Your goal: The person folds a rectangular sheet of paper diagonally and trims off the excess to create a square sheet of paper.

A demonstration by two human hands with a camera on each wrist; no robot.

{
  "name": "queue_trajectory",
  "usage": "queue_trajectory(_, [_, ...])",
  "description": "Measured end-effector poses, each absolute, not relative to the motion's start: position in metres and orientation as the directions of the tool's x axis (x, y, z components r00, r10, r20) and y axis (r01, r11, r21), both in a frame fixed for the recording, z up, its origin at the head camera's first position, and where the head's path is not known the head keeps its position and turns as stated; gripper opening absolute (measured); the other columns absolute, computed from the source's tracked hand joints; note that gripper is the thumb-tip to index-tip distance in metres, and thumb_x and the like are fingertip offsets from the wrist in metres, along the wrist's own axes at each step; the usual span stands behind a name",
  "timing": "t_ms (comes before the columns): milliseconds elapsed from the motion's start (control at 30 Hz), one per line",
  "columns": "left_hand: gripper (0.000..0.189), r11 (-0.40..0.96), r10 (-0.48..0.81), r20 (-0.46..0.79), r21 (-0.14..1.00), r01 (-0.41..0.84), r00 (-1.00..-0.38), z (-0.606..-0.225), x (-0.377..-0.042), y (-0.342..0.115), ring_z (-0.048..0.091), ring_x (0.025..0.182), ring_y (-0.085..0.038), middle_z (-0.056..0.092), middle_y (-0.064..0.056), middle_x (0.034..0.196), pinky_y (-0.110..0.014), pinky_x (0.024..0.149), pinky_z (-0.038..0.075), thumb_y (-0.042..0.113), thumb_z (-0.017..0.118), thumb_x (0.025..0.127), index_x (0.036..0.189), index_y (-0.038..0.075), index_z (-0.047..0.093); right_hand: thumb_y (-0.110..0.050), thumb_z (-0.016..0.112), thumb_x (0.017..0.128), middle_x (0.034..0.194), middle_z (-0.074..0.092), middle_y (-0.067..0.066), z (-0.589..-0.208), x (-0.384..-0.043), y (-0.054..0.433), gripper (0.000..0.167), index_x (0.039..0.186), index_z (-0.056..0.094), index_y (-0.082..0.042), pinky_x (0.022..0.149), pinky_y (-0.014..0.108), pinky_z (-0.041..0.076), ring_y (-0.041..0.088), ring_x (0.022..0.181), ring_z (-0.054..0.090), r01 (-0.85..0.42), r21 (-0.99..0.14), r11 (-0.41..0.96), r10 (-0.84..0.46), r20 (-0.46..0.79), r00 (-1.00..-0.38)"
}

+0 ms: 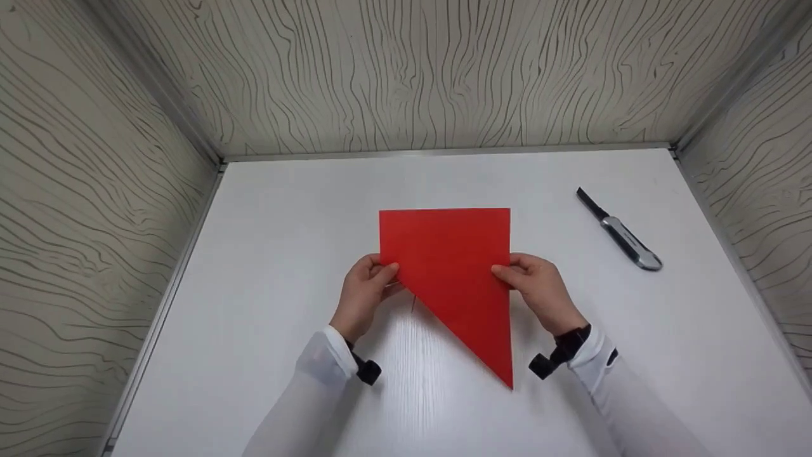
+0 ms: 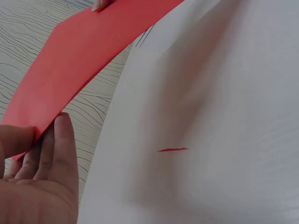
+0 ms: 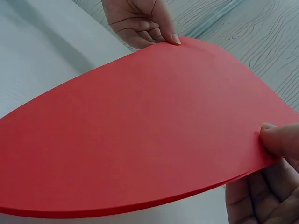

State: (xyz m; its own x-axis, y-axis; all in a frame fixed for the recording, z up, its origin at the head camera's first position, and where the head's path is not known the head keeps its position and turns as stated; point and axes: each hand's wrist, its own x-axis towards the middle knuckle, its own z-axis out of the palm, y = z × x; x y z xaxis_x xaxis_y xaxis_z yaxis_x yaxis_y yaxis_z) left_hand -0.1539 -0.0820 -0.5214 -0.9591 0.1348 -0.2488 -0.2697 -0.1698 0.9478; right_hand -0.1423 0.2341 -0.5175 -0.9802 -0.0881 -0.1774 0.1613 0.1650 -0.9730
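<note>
Left hand point(image 1: 363, 295) and right hand point(image 1: 542, 289) each pinch the red paper point(image 1: 450, 254) at opposite sides, thumb on top and other fingers beneath, so that it is raised above the white bench point(image 1: 279, 228), with its pointed end toward the near side. I judge that it is very light and flexible, because it bows in the wrist views, and a strong squeeze could leave a crease. A soft pinch on the two side edges seems the proper hold, since the narrow point is probably the weakest part and could bend.
</note>
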Motion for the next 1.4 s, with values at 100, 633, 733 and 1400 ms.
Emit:
queue_trajectory(100, [0.037, -0.182, 0.169, -0.243, 0.945, -0.273, -0.955, -0.514, -0.151, -0.086, 0.070, 0.107, -0.032, 0.070, -0.016, 0.120, -0.043, 0.095, 0.056, 0.021, 0.069, 0.100, 0.131, 0.003, 0.059, -0.031, 0.072, 0.098, 0.104, 0.077, 0.011, -0.508, -0.139, 0.234, 0.038, 0.122, 0.070, -0.002, 0.090, 0.038, 0.054, 0.027, 0.097, 0.070, 0.137, -0.975, 0.172, -0.099, -0.155, -0.983])
queue_trajectory(633, [0.038, -0.158, 0.232, -0.237, 0.948, -0.277, -0.943, -0.497, -0.146, -0.094, 0.073, 0.098, -0.034, 0.074, -0.018, 0.109, -0.042, 0.092, 0.057, 0.025, 0.074, 0.096, 0.123, 0.000, 0.067, -0.027, 0.073, 0.097, 0.098, 0.076, 0.016, -0.487, -0.135, 0.240, 0.033, 0.116, 0.071, 0.001, 0.088, 0.038, 0.055, 0.029, 0.092, 0.070, 0.089, -0.982, 0.169, -0.142, -0.114, -0.983])
queue_trajectory(733, [0.038, -0.144, 0.224, -0.225, 0.955, -0.260, -0.948, -0.495, -0.144, -0.092, 0.073, 0.098, -0.035, 0.074, -0.018, 0.108, -0.041, 0.092, 0.057, 0.026, 0.075, 0.096, 0.122, 0.000, 0.067, -0.026, 0.073, 0.097, 0.096, 0.075, 0.016, -0.482, -0.137, 0.241, 0.032, 0.113, 0.070, 0.001, 0.086, 0.037, 0.056, 0.029, 0.090, 0.070, 0.075, -0.983, 0.169, -0.158, -0.102, -0.982])
queue_trajectory(1400, [0.029, -0.061, 0.588, -0.094, 0.985, -0.161, -0.803, -0.459, -0.161, -0.116, 0.069, 0.112, -0.036, 0.073, -0.020, 0.116, -0.045, 0.099, 0.053, 0.022, 0.064, 0.103, 0.122, 0.002, 0.073, -0.010, 0.068, 0.099, 0.105, 0.075, 0.015, -0.446, -0.147, 0.267, 0.026, 0.122, 0.071, 0.001, 0.088, 0.034, 0.056, 0.028, 0.095, 0.071, -0.092, -0.965, 0.246, -0.290, 0.018, -0.957])
